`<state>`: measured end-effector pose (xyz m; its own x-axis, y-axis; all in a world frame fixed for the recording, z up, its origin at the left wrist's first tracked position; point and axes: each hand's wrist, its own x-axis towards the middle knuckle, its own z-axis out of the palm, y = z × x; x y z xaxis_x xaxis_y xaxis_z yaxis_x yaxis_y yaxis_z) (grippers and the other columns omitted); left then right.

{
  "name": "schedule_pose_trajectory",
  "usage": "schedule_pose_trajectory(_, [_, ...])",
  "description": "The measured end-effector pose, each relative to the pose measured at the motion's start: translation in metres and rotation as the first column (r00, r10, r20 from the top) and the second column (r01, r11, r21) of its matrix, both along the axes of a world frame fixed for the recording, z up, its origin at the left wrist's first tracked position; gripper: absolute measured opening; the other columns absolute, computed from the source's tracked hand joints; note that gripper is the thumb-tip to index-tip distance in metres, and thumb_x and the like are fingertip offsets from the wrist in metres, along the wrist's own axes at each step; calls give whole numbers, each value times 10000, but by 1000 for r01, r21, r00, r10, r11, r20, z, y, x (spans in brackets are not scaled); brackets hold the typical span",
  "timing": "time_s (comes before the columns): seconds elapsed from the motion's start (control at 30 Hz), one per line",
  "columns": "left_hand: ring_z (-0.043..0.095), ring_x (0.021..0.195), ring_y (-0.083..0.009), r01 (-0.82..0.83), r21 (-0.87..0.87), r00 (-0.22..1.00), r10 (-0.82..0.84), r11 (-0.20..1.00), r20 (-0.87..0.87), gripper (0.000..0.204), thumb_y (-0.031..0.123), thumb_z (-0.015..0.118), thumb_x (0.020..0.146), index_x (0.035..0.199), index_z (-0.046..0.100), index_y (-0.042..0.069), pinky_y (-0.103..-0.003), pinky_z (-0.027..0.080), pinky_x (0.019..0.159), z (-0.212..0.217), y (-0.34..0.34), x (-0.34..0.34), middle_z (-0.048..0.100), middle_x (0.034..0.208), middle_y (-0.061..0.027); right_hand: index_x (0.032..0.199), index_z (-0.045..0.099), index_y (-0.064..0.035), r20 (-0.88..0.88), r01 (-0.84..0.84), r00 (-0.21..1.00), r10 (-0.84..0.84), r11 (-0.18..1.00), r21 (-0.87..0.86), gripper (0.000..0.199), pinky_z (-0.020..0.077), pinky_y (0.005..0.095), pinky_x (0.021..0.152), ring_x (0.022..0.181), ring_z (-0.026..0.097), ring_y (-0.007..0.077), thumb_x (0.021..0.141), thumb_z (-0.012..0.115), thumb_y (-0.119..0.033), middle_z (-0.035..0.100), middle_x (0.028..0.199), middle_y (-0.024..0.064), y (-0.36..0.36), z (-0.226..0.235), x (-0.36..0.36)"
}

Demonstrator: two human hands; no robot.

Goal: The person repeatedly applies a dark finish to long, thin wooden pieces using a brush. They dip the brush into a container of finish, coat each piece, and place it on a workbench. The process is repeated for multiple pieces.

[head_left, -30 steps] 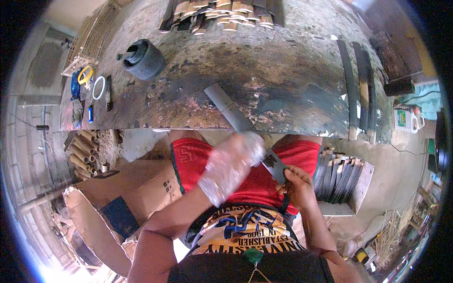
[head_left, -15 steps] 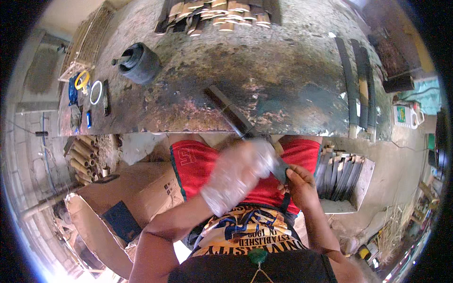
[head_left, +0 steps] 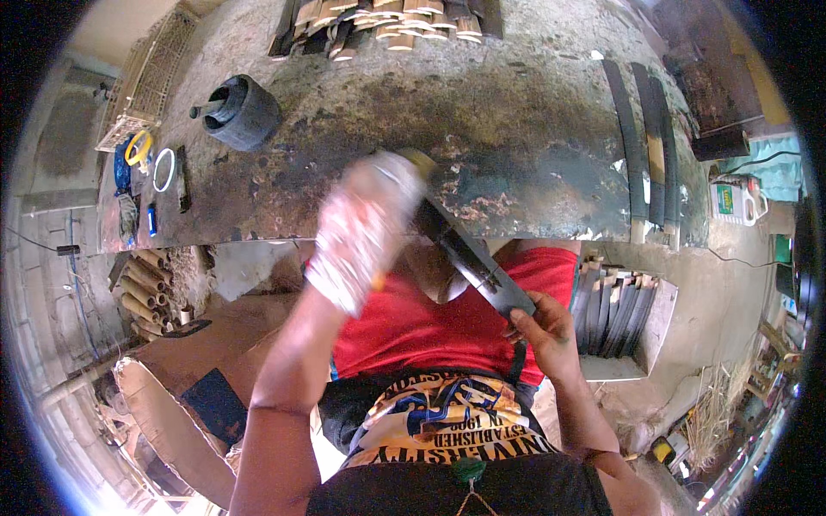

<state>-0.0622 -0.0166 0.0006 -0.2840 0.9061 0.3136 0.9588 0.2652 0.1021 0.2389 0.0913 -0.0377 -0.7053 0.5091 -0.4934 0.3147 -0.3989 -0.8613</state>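
A long dark strip (head_left: 471,268), apparently stained split bamboo, slants from the bench edge down over my lap. My right hand (head_left: 545,331) is closed on its near end, thumb on top and fingers beneath. My left hand (head_left: 366,215), in a clear plastic glove, is at the strip's far end above the bench. Motion smears its fingers, so what they hold, if anything, cannot be made out. A yellowish-brown patch (head_left: 419,161) shows blurred beside the fingertips.
On the stained bench (head_left: 516,120) stand a dark pot (head_left: 245,116) and a pile of pale-ended strips (head_left: 404,21). More dark strips (head_left: 632,142) lie at right. Below are a box of strips (head_left: 615,314), a cardboard box (head_left: 189,361) and bamboo tubes (head_left: 144,288).
My left hand has moved from near my right hand up and left to the strip's far end, uncovering the strip's middle. My right hand keeps its hold, shifted slightly.
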Motion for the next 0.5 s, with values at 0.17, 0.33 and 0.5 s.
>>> schedule_pose_trajectory(0.17, [662,831,-345,52,-62,693,9,997,721,127,134,593,914,1033,616,98,-448,560,735,-1,-5,100,648,987,-161,1229,624,39,45,7,999,-13,990,142,313,561,273,681,804,674,124,941,710,-47,691,985,83,-6,4,3])
schedule_pose_trajectory(0.33, [669,935,-381,-50,99,990,36,994,137,162,124,544,939,1057,650,92,-449,577,810,-44,1,-2,666,1039,-175,1218,627,53,71,-15,997,-6,958,287,304,533,275,726,839,643,126,938,710,-33,677,1004,86,-10,-4,3])
schedule_pose_trajectory(0.5, [679,993,-335,-222,68,975,223,973,-1,189,71,548,918,1009,713,74,-400,559,901,-33,-7,-86,702,1028,-155,1215,626,53,-10,37,999,-36,985,169,289,533,274,723,832,644,129,945,696,-23,679,1006,76,-9,-4,2])
